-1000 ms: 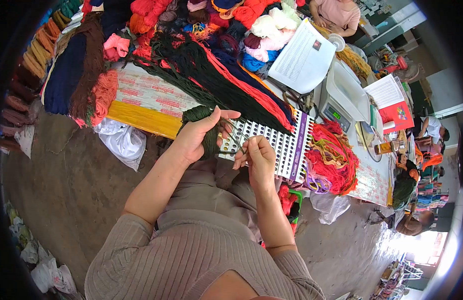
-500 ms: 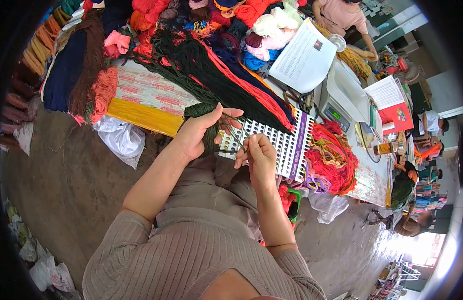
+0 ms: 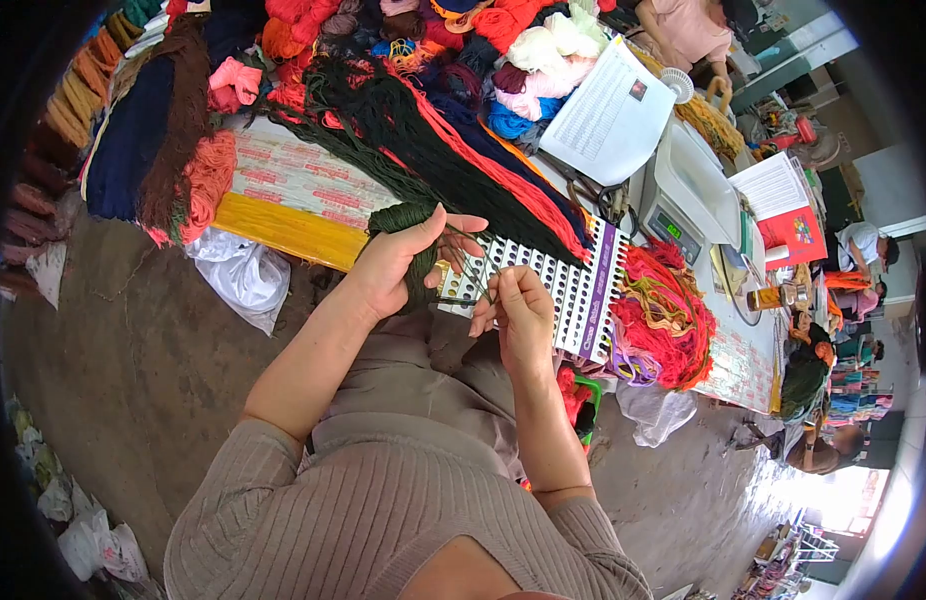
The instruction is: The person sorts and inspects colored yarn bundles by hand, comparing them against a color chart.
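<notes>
A bundle of dark green yarn (image 3: 419,262) hangs over my left hand (image 3: 395,262), held between its thumb and palm with the fingers partly spread. My right hand (image 3: 515,305) pinches thin green strands that stretch across from the bundle. Beneath and beyond both hands lies a white card with rows of holes and a purple strip (image 3: 599,290). Long black and dark green skeins (image 3: 433,150), with coral-red ones alongside, are laid across the table, their near ends at the holed card.
Colourful yarn piles (image 3: 483,40) cover the far side. Right of the card are tangled red yarn (image 3: 663,315), a scale (image 3: 673,230), a printed sheet (image 3: 611,110), scissors (image 3: 615,200) and a jar (image 3: 773,297). A person (image 3: 691,30) sits across the table.
My hands and the green yarn have barely moved. Across the table, the person's arm has drawn back from the yellow yarn and their body has shifted.
</notes>
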The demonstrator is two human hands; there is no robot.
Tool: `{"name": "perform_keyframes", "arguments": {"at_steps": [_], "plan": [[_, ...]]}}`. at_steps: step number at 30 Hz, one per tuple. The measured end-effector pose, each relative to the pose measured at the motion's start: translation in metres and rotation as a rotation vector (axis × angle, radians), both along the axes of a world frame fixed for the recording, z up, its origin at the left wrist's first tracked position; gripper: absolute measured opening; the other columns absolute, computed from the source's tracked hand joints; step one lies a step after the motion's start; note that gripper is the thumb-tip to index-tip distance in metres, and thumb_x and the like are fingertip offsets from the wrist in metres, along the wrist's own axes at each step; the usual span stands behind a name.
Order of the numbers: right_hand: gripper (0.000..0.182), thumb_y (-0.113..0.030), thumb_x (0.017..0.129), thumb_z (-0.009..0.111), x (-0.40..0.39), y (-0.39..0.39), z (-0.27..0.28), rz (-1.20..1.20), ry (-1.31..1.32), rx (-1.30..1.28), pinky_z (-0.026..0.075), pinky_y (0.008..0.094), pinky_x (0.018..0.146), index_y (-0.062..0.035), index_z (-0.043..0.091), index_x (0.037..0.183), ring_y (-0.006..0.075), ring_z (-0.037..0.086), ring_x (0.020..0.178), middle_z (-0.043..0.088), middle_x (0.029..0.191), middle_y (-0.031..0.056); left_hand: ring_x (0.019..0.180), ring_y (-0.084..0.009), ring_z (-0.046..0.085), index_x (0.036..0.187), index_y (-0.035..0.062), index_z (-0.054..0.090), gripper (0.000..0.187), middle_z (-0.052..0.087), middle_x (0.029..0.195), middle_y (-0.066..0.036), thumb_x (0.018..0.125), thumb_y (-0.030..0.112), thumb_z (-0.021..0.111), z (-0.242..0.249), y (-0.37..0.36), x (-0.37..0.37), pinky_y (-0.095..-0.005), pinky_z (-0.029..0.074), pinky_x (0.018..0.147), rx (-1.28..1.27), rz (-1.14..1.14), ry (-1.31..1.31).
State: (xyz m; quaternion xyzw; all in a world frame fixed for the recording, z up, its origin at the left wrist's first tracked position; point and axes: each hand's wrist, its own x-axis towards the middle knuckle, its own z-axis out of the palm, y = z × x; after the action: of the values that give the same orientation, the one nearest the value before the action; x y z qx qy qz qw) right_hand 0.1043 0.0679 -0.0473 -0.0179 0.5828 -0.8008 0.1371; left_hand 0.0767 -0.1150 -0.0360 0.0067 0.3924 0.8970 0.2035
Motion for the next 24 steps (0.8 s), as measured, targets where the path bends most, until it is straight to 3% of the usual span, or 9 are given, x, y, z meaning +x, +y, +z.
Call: {"name": "perform_keyframes", "arguments": {"at_steps": [11, 16, 24], "plan": [[0.023, -0.024, 0.097, 0.042, 0.0018, 0.0014, 0.0033, 0.006, -0.038, 0.038, 0.038, 0.0202, 0.050, -0.0029, 0.051, 0.090, 0.0122, 0.055, 0.050, 0.059, 0.068, 0.0060, 0.076, -0.0095, 0.056, 0.116, -0.0036, 0.054, 0.047, 0.062, 0.094, -0.010, 0.095, 0.036, 0.043, -0.0003, 0.0018, 0.0007, -0.0179, 0.040, 0.053, -0.049, 0.036, 0.011], [0.025, -0.024, 0.098, 0.038, 0.0011, 0.0030, -0.0024, -0.003, 0.008, 0.011, 0.040, 0.0211, 0.046, -0.0033, 0.048, 0.088, 0.0161, 0.055, 0.046, 0.059, 0.064, 0.0078, 0.080, -0.0101, 0.056, 0.116, -0.0040, 0.054, 0.047, 0.063, 0.097, -0.011, 0.095, 0.037, 0.043, 0.0013, 0.0033, 0.0011, -0.0185, 0.041, 0.055, -0.026, 0.019, -0.006], [0.028, -0.025, 0.099, 0.033, 0.0039, 0.0019, 0.0052, -0.027, 0.011, 0.027, 0.039, 0.0210, 0.046, -0.0030, 0.045, 0.086, 0.0148, 0.054, 0.046, 0.058, 0.064, 0.0093, 0.081, -0.0101, 0.056, 0.116, -0.0037, 0.054, 0.047, 0.063, 0.096, -0.011, 0.095, 0.036, 0.042, 0.0041, 0.0066, 0.0019, -0.0184, 0.041, 0.056, -0.015, 0.017, -0.030]]}}
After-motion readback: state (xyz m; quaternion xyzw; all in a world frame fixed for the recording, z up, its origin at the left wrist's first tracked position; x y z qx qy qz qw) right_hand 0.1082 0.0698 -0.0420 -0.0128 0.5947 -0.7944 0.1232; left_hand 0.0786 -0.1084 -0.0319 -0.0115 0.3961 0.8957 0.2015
